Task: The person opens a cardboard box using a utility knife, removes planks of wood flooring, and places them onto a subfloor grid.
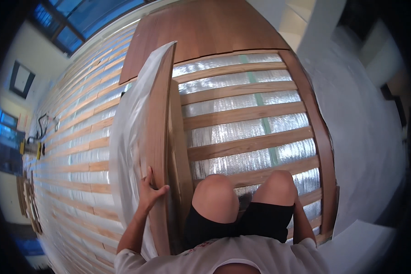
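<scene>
My left hand (153, 189) rests on a long brown floorboard (162, 109), its thumb and fingers spread apart at the board's near part. This board lies on top of a stack, beside a cardboard box side (180, 137) and partly under crumpled white plastic wrap (132, 109). My right forearm (300, 221) comes down beside my right knee, and the hand itself is hidden behind the leg. In front of my knees, light wooden battens (246, 116) cross silvery foil (235, 132). A brown board (322, 141) runs along their right ends.
Laid brown flooring (205, 27) covers the far part. More battens (96, 146) over foil stretch to the left. A yellow and black tool (32, 150) stands at the far left, near stacked wood pieces (29, 201). To the right lies a grey floor (360, 118).
</scene>
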### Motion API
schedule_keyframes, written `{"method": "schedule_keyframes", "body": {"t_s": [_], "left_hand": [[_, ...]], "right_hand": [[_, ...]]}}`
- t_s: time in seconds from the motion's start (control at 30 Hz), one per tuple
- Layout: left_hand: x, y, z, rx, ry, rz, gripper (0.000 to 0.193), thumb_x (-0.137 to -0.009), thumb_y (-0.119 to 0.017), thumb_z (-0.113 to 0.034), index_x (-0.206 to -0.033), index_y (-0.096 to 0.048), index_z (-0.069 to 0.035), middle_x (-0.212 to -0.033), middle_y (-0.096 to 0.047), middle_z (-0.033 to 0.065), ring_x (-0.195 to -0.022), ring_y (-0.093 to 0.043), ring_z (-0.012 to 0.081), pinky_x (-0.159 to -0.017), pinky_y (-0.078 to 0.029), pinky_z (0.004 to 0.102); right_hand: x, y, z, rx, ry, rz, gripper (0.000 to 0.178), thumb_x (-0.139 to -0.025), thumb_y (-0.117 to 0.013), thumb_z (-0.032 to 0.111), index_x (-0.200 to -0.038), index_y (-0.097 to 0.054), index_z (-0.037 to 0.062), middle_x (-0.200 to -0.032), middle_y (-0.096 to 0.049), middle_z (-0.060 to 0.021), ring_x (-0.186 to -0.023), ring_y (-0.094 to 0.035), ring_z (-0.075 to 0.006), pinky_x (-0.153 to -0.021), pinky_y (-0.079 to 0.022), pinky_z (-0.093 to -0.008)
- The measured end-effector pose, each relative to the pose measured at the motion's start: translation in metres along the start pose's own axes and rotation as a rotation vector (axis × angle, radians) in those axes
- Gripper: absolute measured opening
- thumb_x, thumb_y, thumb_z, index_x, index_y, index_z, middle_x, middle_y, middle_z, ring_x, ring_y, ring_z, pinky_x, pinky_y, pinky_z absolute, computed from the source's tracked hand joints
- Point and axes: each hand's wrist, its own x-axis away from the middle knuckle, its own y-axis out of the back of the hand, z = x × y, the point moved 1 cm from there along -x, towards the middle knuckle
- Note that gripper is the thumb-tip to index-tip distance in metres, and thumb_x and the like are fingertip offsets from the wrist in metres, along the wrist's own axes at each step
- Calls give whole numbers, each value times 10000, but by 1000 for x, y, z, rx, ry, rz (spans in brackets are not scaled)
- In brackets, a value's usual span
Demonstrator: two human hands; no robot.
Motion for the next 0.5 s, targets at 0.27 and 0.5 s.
{"method": "schedule_keyframes", "body": {"t_s": [0.27, 0.5], "left_hand": [[-43, -15, -45, 509, 18, 161, 973, -723, -817, -223, -1523, -295, -42, -730, -501, -41, -651, -460, 89, -600, -405, 234], [-88, 1, -116, 863, -68, 759, 827, -826, -651, -502, -1416, -392, 16, -1327, -554, 159, -1203, -553, 297, -1037, -430, 414]], "right_hand": [[-44, 60, 133, -125, 224, -289, 307, -944, -589, 277, -1134, -623, 38, -995, -686, -170, -913, -666, -309, -810, -520, -398], [6, 37, 112, -234, 49, -197, 349, -956, -567, 355, -1138, -619, 62, -1005, -684, -180, -911, -669, -317, -819, -516, -395]]}}
